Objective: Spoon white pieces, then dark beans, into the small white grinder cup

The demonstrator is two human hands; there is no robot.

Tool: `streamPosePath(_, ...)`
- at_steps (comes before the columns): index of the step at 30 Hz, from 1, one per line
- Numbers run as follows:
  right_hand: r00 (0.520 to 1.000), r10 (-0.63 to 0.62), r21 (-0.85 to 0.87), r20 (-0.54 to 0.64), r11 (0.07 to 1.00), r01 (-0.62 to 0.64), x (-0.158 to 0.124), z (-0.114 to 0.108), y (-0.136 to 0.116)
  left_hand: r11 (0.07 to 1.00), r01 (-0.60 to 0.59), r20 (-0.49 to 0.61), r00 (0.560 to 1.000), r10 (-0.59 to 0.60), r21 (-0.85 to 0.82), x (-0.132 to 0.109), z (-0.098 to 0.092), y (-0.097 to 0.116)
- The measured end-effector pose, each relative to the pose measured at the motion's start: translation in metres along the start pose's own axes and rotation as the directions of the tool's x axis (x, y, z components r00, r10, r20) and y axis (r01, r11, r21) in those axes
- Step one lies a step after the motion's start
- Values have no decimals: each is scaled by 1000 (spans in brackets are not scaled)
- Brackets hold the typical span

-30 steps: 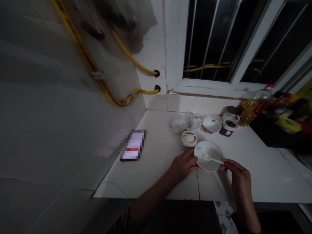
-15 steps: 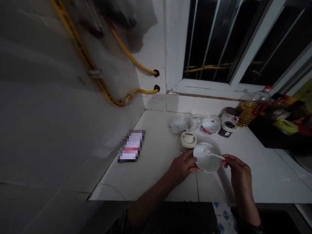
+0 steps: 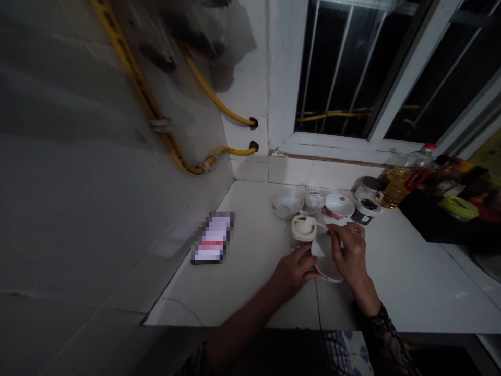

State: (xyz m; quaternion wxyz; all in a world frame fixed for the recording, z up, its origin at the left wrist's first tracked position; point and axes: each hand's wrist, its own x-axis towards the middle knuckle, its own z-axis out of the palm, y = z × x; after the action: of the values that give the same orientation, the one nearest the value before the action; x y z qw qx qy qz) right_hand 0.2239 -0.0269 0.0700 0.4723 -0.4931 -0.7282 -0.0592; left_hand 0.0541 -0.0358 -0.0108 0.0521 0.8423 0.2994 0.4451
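Observation:
My left hand (image 3: 293, 270) grips the left rim of a white bowl (image 3: 321, 256) on the white counter (image 3: 254, 261). My right hand (image 3: 348, 250) reaches across the bowl and covers most of it. Its fingers pinch a white spoon (image 3: 321, 224) whose tip points at a small open jar (image 3: 303, 230) holding a pale lump. The jar stands just beyond the bowl, to its upper left.
A phone (image 3: 213, 237) lies on the counter near the left wall. Behind the jar stand a clear bowl (image 3: 285, 202), a glass (image 3: 314, 201), a red-patterned bowl (image 3: 339, 205), dark jars (image 3: 366, 204) and an oil bottle (image 3: 403, 180). A dark tray (image 3: 442, 219) sits at right. Yellow hoses (image 3: 203, 162) run along the wall.
My right hand moved from the bowl's right side up and left across it, carrying the spoon toward the small jar. The left hand stayed on the bowl's rim.

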Motion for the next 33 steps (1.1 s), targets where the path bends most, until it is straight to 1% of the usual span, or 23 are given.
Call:
streamPosePath(2, 985, -163, -113, 50, 979, 168, -3, 0, -1, 1000, -2, -2, 1000, 2, 6, 0, 0, 0)
streamPosePath(4, 967, -250, -166, 55, 952, 256, -5, -3, -2, 1000, -4, 1, 1000, 4, 22, 0, 0, 0)
streamPosePath(6, 959, -281, -174, 42, 943, 284, -7, -5, -1, 999, -7, -2, 1000, 7, 36, 0, 0, 0)
streamPosePath(8, 965, -262, -146, 18, 954, 262, -8, -6, -1, 999, -11, -10, 1000, 12, 41, 0, 0, -1)
streamPosePath(10, 982, -188, -83, -33, 979, 185, -10, -6, 0, 999, -17, -23, 1000, 18, 38, 0, 0, -1)
streamPosePath(11, 990, -125, -41, -67, 992, 122, -11, -6, 1, 999, -20, -29, 999, 21, 33, 0, 0, -1)
streamPosePath(13, 991, 54, 66, -121, 997, -46, -15, -8, 3, 999, -28, -34, 999, 29, 20, -1, 1, -2)
streamPosePath(15, 961, 245, 185, -131, 958, -219, -21, -15, 8, 999, -32, -31, 999, 33, 16, -2, 2, -3)
streamPosePath(16, 941, 315, 235, -121, 931, -281, -25, -20, 11, 999, -38, -26, 999, 38, 20, -2, 2, -3)
streamPosePath(17, 927, 359, 266, -108, 909, -321, -29, -27, 14, 999, -45, -23, 999, 46, 28, -3, 2, -3)
streamPosePath(18, 924, 373, 277, -85, 900, -338, -33, -35, 17, 998, -57, -20, 998, 58, 41, -3, 1, -4)
streamPosePath(19, 934, 353, 262, -64, 909, -325, -37, -44, 20, 996, -73, -17, 997, 74, 56, -4, 1, -4)
streamPosePath(20, 951, 306, 227, -33, 929, -291, -40, -53, 22, 993, -92, -15, 996, 93, 71, -5, 1, -4)
streamPosePath(21, 971, 233, 184, 50, 954, -238, -43, -63, 24, 990, -109, -13, 994, 111, 85, -5, 0, -4)
streamPosePath(22, 980, 154, 153, 125, 973, -172, -45, -71, 24, 988, -124, -9, 992, 126, 95, -6, 0, -4)
streamPosePath(23, 978, 78, 133, 194, 985, -105, -47, -79, 23, 985, -138, -5, 990, 139, 103, -6, 0, -4)
streamPosePath(24, 966, 8, 122, 260, 992, -41, -47, -84, 22, 983, -149, -1, 989, 150, 107, -6, 0, -4)
streamPosePath(27, 907, -139, 121, 397, 988, 99, -48, -86, 13, 980, -166, 1, 986, 167, 114, -6, -1, -5)
streamPosePath(28, 891, -169, 118, 421, 984, 131, -47, -84, 11, 978, -171, -1, 985, 173, 117, -6, -1, -5)
streamPosePath(29, 887, -188, 103, 422, 982, 159, -47, -80, 9, 977, -174, -2, 985, 175, 122, -6, -1, -5)
streamPosePath(31, 901, -195, 55, 388, 980, 189, -46, -74, 7, 977, -173, 0, 985, 175, 128, -5, -2, -5)
streamPosePath(33, 921, -175, 26, 348, 984, 177, -46, -72, 5, 977, -163, 0, 986, 165, 134, -5, -1, -6)
